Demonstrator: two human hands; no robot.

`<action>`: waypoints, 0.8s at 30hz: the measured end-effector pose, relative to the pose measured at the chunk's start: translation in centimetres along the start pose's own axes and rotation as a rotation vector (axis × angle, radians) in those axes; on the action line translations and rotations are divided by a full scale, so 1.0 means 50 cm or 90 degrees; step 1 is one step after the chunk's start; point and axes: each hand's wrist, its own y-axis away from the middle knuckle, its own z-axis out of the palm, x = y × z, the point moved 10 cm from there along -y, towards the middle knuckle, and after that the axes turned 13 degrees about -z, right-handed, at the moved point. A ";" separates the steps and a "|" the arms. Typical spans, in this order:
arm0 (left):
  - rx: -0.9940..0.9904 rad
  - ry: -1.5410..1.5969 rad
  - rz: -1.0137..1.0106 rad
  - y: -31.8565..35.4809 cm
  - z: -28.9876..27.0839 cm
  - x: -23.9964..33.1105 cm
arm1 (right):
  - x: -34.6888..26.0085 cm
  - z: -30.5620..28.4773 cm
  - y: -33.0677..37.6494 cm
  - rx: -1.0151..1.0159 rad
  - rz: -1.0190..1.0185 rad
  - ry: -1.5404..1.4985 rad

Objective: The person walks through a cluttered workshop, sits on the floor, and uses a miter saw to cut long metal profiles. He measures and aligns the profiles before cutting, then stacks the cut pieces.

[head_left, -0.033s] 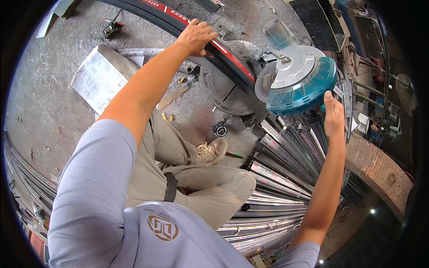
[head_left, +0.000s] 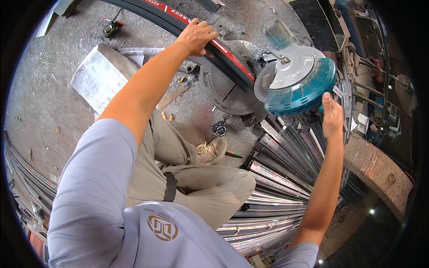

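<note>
On floor, mitre saw (head_left: 295, 80): left hand (head_left: 196, 35) fingers pressing dark profile (head_left: 232, 60) flat; right hand (head_left: 331, 117) fingers wrapped around saw's handle.

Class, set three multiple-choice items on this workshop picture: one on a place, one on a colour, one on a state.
1. Where does the left hand rest?
A on the long dark profile with a red strip
B on the tan shoe
C on the brick wall

2. What colour is the round saw guard?
A yellow
B teal
C red

3. How is the right hand?
A hanging free
B gripping behind the guard
C flat on the floor

Key: 1 A, palm lies on it; 2 B, the housing is teal; 3 B, fingers wrap the saw there.
</note>
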 end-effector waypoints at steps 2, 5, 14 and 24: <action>0.010 0.015 0.006 0.002 -0.003 0.000 | -0.013 0.016 0.019 -0.002 0.007 0.017; 0.025 0.009 0.010 0.004 -0.003 0.000 | -0.030 0.036 0.047 -0.015 0.008 0.078; 0.029 0.010 0.014 0.004 0.000 -0.001 | -0.063 0.089 0.091 -0.006 0.009 0.124; 0.001 0.017 -0.015 0.008 -0.015 0.003 | -0.063 0.071 0.085 0.042 -0.003 0.171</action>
